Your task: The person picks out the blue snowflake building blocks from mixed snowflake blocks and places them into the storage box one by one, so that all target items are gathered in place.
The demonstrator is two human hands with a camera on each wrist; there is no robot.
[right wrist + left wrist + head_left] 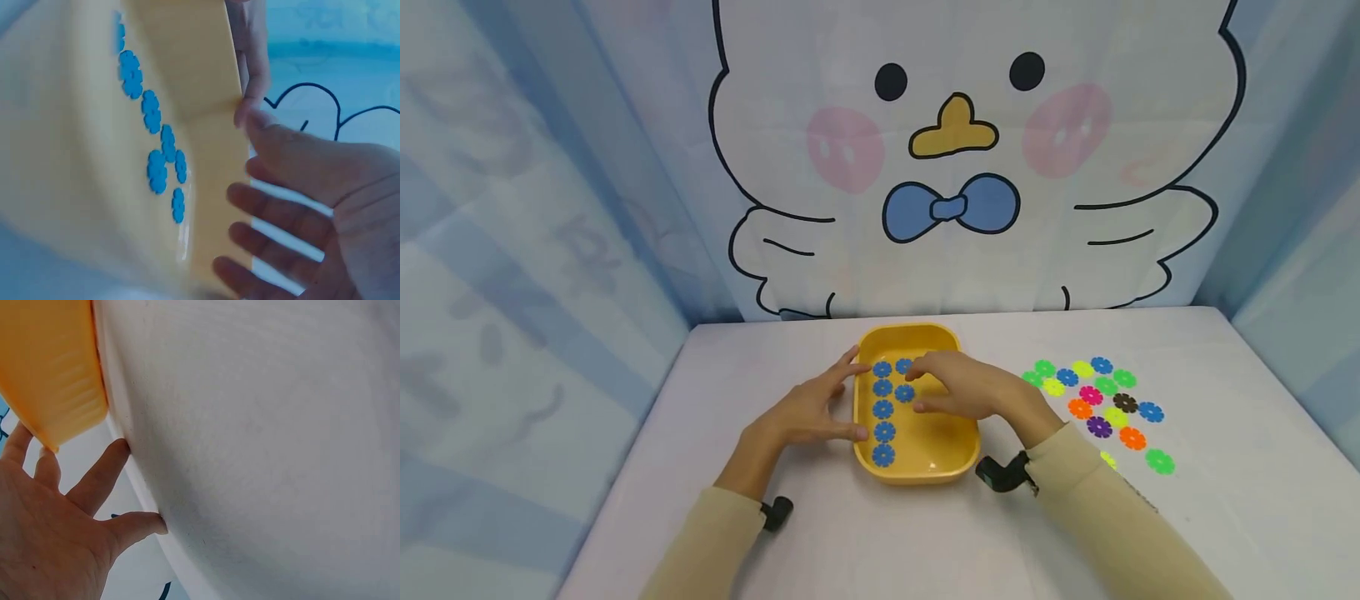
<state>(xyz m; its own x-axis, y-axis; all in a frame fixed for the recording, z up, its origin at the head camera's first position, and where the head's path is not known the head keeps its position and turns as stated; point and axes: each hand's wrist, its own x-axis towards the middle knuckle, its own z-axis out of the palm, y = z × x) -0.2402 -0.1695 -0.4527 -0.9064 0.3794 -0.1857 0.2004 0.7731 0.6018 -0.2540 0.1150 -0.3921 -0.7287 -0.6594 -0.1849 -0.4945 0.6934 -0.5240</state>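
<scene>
A yellow tray (936, 450) holds several blue flower-shaped discs (883, 409). They form a column along its left side, with two more discs (905, 393) beside the column's far end. My left hand (808, 408) lies spread at the tray's left rim, index finger and thumb at the edge. In the left wrist view its fingers (103, 475) are nearly straight, some by the tray's outer wall (62, 375). Over the tray's right half hovers my right hand (958, 385), its index fingertip beside the second column. The right wrist view shows its fingers loosely bent, nothing between them.
To the tray's right, loose flower discs (1106, 386) in green, yellow, orange, pink, purple, brown and blue are scattered on the white table (1240, 500). A curtain with a cartoon figure (955, 267) hangs behind the table. Both wrists wear small black cameras (1002, 473).
</scene>
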